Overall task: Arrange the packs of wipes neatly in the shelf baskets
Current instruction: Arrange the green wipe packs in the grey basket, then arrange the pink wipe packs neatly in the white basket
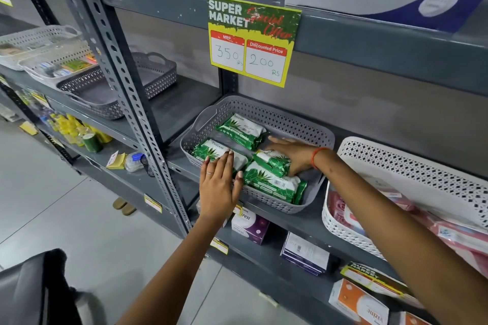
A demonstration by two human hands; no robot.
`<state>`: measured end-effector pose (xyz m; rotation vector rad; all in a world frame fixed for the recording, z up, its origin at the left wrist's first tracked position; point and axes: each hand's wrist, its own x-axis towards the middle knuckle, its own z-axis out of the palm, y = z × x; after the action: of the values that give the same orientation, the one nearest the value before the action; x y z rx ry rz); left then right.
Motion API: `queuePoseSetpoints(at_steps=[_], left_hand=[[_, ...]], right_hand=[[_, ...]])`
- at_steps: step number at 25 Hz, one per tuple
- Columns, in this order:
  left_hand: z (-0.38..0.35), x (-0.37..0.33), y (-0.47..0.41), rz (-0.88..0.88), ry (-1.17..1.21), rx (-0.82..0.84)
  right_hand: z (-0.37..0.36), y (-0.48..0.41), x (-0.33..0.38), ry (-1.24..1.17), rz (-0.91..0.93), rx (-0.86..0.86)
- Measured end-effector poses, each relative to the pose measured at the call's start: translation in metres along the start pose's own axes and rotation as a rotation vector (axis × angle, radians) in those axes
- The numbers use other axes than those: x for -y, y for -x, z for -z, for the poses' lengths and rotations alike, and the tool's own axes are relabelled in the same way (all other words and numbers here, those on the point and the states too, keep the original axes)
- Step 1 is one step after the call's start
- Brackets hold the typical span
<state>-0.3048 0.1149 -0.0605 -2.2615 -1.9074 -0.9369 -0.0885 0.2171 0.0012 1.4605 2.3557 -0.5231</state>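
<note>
Both forearms reach up from the near edge into the grey basket (311, 137). Left hand (219, 182) lies flat, fingers together, tips resting on the front-left pack (211, 152). Right hand (293, 155), fingers extended and loosely together, presses the small pack (272, 161), which lies just under and left of its fingers. That pack's long axis runs crooked to its neighbours; the right hand is nearer for squaring it.
</note>
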Motion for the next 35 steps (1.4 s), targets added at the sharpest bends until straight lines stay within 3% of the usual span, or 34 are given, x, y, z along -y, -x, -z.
queuePoseSetpoints(at_steps=[3, 6, 12, 15, 20, 22, 26, 27, 29, 32, 35], left_hand=[[-0.002, 0.001, 0.001, -0.005, 0.004, -0.011], [-0.003, 0.001, 0.001, -0.002, 0.018, -0.027], [-0.001, 0.003, 0.002, -0.015, -0.028, -0.004], [0.007, -0.003, 0.000, -0.035, -0.098, 0.047], [0.004, -0.057, 0.011, -0.277, -0.150, 0.191], [-0.005, -0.096, 0.020, -0.372, -0.104, 0.238], [-0.019, -0.167, 0.037, -0.482, -0.069, 0.299], [-0.022, -0.177, 0.041, -0.477, -0.067, 0.316], [-0.026, -0.186, 0.045, -0.440, -0.043, 0.337], [-0.031, -0.185, 0.049, -0.407, 0.007, 0.342], [-0.035, -0.184, 0.051, -0.402, 0.024, 0.348]], right_hand=[[0.000, 0.005, -0.003, -0.170, -0.061, -0.195], [0.000, 0.006, -0.007, -0.087, -0.284, -0.378], [-0.019, 0.000, 0.017, 0.108, -0.439, -0.236], [-0.014, 0.011, 0.019, 0.029, -0.384, -0.239], [-0.006, 0.072, 0.003, -0.365, -0.158, -0.606], [-0.011, 0.115, -0.029, -0.342, -0.166, -0.546], [-0.035, 0.182, -0.094, -0.368, -0.334, 0.071], [-0.039, 0.188, -0.100, -0.402, -0.375, 0.150], [-0.044, 0.184, -0.105, -0.452, -0.348, 0.090], [-0.051, 0.168, -0.114, -0.282, -0.297, -0.130], [-0.060, 0.155, -0.121, -0.217, -0.421, -0.295]])
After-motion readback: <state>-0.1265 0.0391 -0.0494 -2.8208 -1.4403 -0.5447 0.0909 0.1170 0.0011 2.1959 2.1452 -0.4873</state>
